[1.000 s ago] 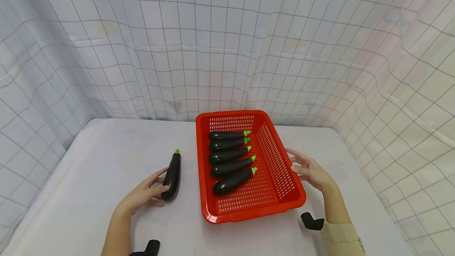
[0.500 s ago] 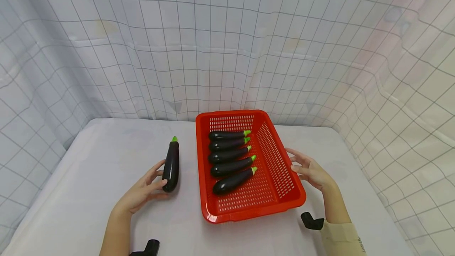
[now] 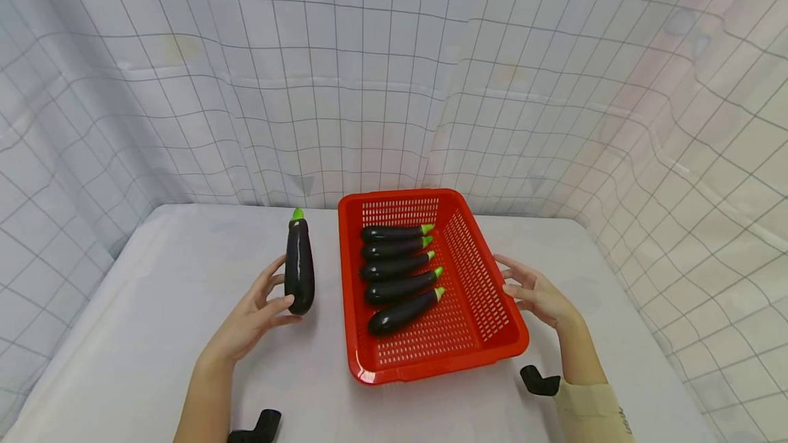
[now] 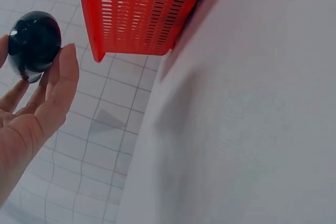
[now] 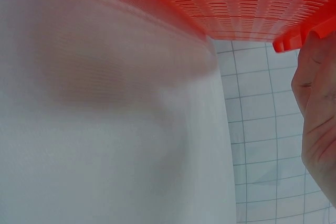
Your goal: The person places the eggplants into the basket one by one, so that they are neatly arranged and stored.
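My left hand [image 3: 255,313] grips an eggplant [image 3: 299,265] near its rounded bottom, thumb on the near side and fingers along the left. The green stem points away from me. In the left wrist view the rounded end of this eggplant [image 4: 35,43] is held off the white tabletop, between thumb and fingers. A red plastic basket [image 3: 352,333] stands to its right. Several eggplants [image 3: 397,269] lie in a row inside, stems to the right. My right hand [image 3: 535,292] touches the basket's right rim with extended fingers; in the right wrist view the rim partly hides the fingertips.
The white-covered table [image 3: 166,279] extends around the basket. White grid-patterned curtains [image 3: 394,87] hang behind and at both sides. A black wrist-worn piece [image 3: 540,381] sits by the right wrist, and another [image 3: 261,427] by the left.
My left hand has moved away from me, carrying the eggplant up and farther back beside the basket. The right hand and basket stay nearly where they were.
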### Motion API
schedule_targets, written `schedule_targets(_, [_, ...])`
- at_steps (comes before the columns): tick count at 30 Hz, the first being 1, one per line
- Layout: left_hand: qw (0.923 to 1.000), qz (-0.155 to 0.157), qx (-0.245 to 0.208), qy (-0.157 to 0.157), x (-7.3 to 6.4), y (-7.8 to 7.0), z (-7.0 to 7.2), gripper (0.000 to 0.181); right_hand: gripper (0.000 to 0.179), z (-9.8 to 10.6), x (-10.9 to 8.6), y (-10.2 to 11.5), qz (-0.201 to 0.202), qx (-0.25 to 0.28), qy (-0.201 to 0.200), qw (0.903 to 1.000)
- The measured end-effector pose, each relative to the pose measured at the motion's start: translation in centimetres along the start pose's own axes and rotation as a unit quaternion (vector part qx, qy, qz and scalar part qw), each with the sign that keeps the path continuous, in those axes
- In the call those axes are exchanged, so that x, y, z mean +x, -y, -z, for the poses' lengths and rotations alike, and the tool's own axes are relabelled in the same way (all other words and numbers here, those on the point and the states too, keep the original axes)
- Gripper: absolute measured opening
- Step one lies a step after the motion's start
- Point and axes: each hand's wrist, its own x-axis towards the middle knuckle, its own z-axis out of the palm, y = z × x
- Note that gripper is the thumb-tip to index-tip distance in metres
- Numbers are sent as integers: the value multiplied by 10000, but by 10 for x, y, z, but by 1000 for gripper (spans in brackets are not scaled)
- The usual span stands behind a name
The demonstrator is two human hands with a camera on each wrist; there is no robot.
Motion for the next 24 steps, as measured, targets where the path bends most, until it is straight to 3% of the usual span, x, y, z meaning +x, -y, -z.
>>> schedule_targets(8, [9983,-371,443,91,13,-22,-22,72,56,0,0,0,15,-87,-37,10000])
schedule_targets(13, [9933,-481,1044,120,21,-30,-39,73,56,0,0,-1,1,-127,-56,9999])
schedule_targets(19, [9803,-518,1905,108,27,-37,-60,73,56,-1,1,-1,-33,-124,-87,9999])
schedule_targets(24, [9610,-770,2645,235,32,-38,-77,73,56,0,1,-1,-22,-100,-80,9999])
